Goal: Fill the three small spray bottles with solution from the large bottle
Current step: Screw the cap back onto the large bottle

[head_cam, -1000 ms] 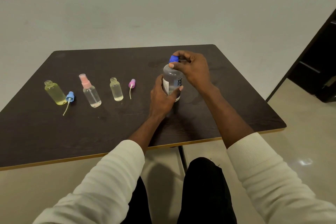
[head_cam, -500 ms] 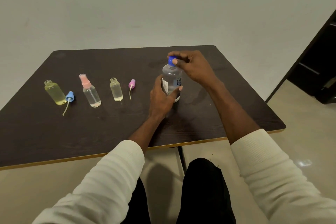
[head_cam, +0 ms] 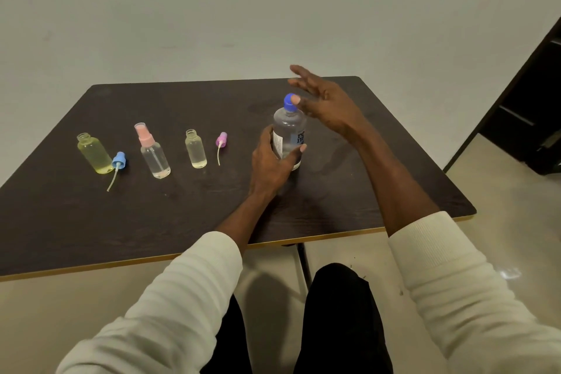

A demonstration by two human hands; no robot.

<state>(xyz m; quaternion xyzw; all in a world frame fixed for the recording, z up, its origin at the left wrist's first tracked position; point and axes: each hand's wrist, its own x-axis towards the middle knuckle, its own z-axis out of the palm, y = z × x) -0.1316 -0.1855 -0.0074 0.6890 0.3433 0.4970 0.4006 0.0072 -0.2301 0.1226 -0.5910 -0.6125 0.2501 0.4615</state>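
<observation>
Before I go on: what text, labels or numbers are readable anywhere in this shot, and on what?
"re" over "nu": partial dark letters on the blue label patch of the large bottle; the rest is cut off.
Fine print on that bottle's white label panel: too small to read.
The three small spray bottles and the loose spray heads: no text visible.

Left hand wrapped in a grip, thumb in front, fingers curled behind. Right hand raised just above and right of that grip, fingers straight and fanned, thumb tip forward. Both forearms bare, white sleeves pushed back.
</observation>
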